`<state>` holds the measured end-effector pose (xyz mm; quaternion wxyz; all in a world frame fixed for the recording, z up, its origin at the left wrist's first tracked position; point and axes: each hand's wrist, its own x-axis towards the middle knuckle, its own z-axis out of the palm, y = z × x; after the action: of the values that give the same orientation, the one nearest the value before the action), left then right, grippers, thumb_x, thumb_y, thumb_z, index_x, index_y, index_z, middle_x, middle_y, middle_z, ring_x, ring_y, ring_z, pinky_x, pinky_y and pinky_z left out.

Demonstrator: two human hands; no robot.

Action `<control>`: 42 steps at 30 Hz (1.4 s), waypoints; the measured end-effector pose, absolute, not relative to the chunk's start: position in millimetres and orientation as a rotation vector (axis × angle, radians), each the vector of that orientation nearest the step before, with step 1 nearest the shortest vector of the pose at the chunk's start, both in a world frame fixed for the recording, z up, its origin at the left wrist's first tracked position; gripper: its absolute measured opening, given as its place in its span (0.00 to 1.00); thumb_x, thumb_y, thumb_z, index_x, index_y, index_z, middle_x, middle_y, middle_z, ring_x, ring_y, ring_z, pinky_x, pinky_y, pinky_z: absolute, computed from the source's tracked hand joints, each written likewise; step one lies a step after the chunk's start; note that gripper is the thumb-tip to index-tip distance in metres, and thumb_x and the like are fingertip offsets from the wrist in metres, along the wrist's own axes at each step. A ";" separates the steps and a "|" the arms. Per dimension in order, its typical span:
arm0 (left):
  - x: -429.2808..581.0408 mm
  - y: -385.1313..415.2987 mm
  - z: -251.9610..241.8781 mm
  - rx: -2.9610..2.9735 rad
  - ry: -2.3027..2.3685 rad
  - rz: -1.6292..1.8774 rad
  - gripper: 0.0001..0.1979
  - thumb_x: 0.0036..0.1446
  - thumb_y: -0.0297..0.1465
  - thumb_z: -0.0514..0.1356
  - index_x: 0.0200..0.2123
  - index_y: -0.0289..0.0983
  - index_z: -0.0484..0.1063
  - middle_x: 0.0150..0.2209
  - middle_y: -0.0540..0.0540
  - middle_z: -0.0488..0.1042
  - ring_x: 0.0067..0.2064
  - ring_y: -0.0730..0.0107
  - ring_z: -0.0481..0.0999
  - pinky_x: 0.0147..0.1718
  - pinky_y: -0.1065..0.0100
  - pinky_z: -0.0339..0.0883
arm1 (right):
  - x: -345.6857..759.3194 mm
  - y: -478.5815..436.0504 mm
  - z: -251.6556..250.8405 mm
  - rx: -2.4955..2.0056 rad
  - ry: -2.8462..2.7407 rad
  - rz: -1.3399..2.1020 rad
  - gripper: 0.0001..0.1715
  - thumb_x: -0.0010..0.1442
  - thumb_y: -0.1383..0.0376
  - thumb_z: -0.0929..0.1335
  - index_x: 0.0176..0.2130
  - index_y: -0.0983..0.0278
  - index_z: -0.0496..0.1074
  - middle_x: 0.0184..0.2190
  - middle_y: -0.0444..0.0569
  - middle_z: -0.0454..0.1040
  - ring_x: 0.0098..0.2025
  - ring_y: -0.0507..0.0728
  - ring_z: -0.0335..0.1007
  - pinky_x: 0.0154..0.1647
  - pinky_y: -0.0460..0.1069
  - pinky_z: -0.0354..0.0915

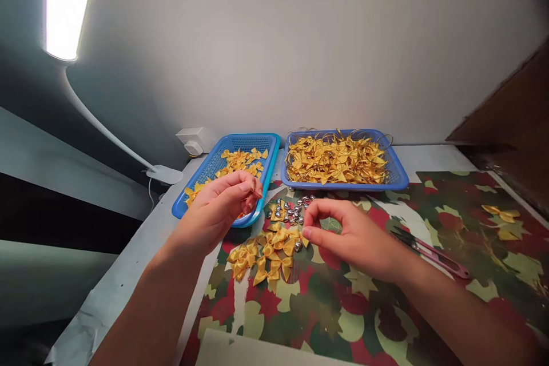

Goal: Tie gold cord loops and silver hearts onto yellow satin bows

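Observation:
My left hand [223,203] is raised in front of the left blue basket, thumb and fingers pinched round something small and brownish gold that I cannot make out. A faint thin line runs from these fingertips towards the right. Over the table, my right hand [343,234] curls thumb and forefinger together; whatever they grip is too small to tell. Below and between the hands lies a loose pile of gold ribbon bows [274,251]. Small silver bells [295,214] are scattered just behind it, close to the right fingertips.
Gold bows partly fill the left blue basket [274,146]. A second blue basket [343,186] holds many bows with looped cords. Scissors [433,251] lie right of my right hand, and another gold bow [501,213] farther right. A white lamp [114,126] stands left, a plug [191,142] behind.

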<state>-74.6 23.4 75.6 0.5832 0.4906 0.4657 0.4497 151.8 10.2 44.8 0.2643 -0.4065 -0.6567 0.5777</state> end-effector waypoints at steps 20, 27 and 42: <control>-79.0 21.5 69.3 0.989 0.703 0.941 0.10 0.60 0.32 0.58 0.28 0.37 0.75 0.55 0.44 0.75 0.50 0.65 0.71 0.43 0.69 0.71 | 151.1 16.3 35.1 -1.175 -1.849 1.413 0.07 0.61 0.62 0.66 0.31 0.62 0.68 0.30 0.42 0.71 0.33 0.52 0.66 0.36 0.48 0.60; -75.6 16.4 73.2 1.153 0.656 0.906 0.09 0.59 0.32 0.58 0.26 0.38 0.68 0.63 0.44 0.67 0.70 0.57 0.51 0.59 0.59 0.57 | 153.2 19.4 30.8 -1.182 -1.814 1.271 0.09 0.60 0.60 0.67 0.42 0.60 0.69 0.42 0.47 0.72 0.45 0.57 0.67 0.45 0.52 0.63; -74.7 5.7 71.6 1.473 0.687 0.636 0.11 0.61 0.37 0.58 0.28 0.38 0.67 0.64 0.41 0.64 0.70 0.44 0.45 0.58 0.49 0.52 | 123.5 22.4 38.0 -0.996 -1.395 1.490 0.17 0.59 0.54 0.68 0.33 0.66 0.76 0.31 0.49 0.76 0.40 0.57 0.72 0.42 0.51 0.65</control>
<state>-74.7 5.7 71.6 0.6428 0.6466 0.3014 0.2790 123.5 22.4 38.0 0.4216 -0.3979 -0.5568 0.5950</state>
